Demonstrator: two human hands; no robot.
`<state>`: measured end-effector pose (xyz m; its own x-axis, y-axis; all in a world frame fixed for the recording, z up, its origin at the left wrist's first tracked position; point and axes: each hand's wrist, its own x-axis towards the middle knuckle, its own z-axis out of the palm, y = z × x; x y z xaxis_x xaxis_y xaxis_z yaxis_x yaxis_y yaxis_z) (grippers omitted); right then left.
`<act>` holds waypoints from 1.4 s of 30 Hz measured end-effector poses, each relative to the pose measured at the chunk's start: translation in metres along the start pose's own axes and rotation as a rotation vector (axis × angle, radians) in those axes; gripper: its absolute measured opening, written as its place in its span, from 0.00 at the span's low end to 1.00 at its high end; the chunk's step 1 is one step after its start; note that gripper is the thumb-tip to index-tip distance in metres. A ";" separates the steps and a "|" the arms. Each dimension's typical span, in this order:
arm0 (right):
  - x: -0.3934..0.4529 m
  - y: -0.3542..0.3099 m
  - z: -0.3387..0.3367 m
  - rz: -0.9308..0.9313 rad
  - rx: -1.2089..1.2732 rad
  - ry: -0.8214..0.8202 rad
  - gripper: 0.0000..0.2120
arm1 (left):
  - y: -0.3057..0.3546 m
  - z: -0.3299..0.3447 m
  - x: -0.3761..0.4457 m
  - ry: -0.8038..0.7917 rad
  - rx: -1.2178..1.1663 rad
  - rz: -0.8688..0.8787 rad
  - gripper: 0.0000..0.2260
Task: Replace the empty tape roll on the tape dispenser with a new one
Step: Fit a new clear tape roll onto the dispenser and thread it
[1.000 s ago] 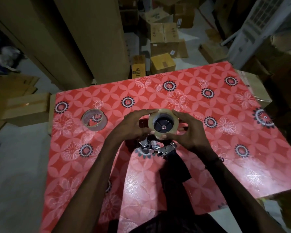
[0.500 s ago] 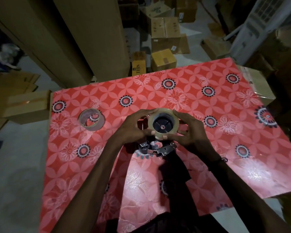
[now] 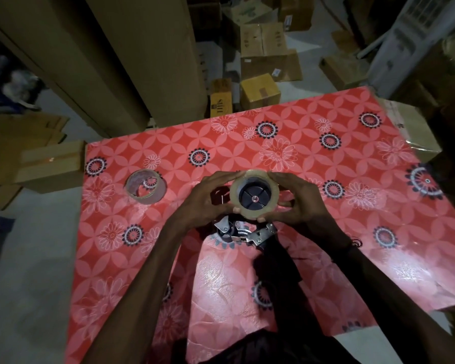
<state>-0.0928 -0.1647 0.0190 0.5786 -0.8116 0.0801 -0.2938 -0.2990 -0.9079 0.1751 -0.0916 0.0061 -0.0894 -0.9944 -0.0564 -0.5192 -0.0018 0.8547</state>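
- The new tape roll (image 3: 254,197), pale and translucent, sits around the black wheel (image 3: 255,199) of the tape dispenser (image 3: 243,233), near the middle of the table.
- The left hand (image 3: 208,200) curls round the left side of the roll: its fingers reach over the top edge and its thumb presses at the lower left of the rim.
- The right hand (image 3: 300,200) grips the right side of the roll the same way, fingers arched over the upper edge and thumb tip on the lower rim.
- Between them, both hands hold the roll on the wheel; the black hub with its cross-shaped spokes shows through the roll's centre.
- Below the roll, the dispenser's shiny metal parts stick out toward the person, and its dark handle runs on down toward the body, between the forearms.
- The empty tape roll (image 3: 145,189), a brown cardboard ring, lies flat on the table well to the left of the hands, touched by nothing.
- The table (image 3: 326,158) wears a red cloth printed with pale petals and black-and-white flowers.
- A dark band circles the right wrist.
- Beyond the far edge of the table, cardboard boxes (image 3: 263,48) stand and lie about the floor, and tall brown cardboard sheets (image 3: 116,48) lean at the upper left.
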 end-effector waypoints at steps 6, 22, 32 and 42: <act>0.000 0.007 0.000 0.003 -0.035 -0.007 0.48 | -0.004 -0.002 -0.001 0.027 0.042 0.005 0.36; -0.007 0.021 0.006 0.103 0.128 0.016 0.49 | 0.002 -0.005 0.005 0.021 0.104 -0.034 0.38; -0.007 0.032 0.014 0.158 0.162 0.027 0.51 | 0.005 -0.008 0.013 -0.019 0.136 -0.058 0.39; 0.000 0.039 0.012 0.138 0.115 -0.012 0.48 | 0.002 -0.002 0.008 0.012 0.091 -0.156 0.39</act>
<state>-0.0952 -0.1704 -0.0209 0.5483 -0.8346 -0.0529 -0.2823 -0.1251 -0.9511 0.1751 -0.1000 0.0081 0.0086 -0.9840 -0.1779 -0.6010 -0.1472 0.7856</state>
